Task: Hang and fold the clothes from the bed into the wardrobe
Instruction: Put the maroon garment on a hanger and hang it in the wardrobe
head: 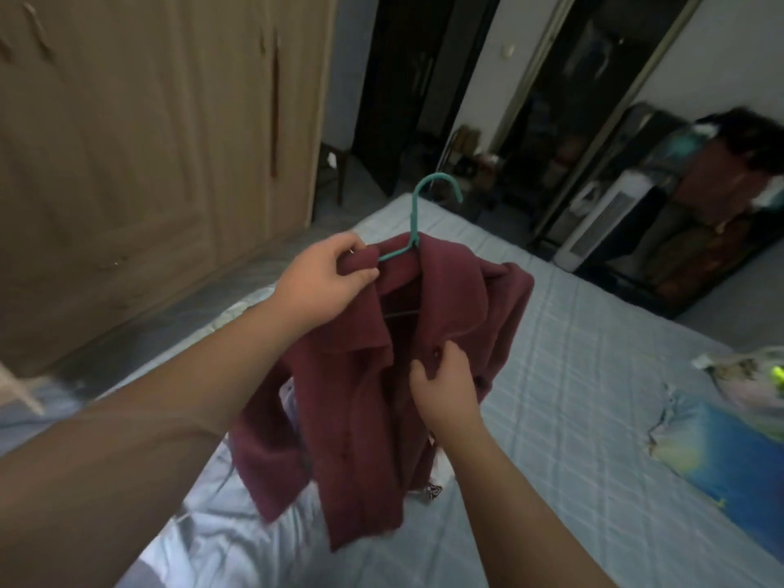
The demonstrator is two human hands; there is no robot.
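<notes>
My left hand (326, 282): fingers curled round shoulder of maroon shirt (360, 418), at arm of teal hanger (424, 214). My right hand (445, 384): pinching shirt front near button. Shirt draped on hanger, held above bed (572, 375). Wardrobe (148, 163) far left, doors closed.

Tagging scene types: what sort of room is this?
Probably a bedroom: a bed with a pale blue sheet, a wooden wardrobe beside it, a maroon shirt on a teal hanger.

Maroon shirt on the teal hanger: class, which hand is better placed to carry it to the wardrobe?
Probably the left hand: it grips the maroon shirt at the shoulder over the teal hanger, nearer the wardrobe. The right hand pinches the front lower down.
</notes>
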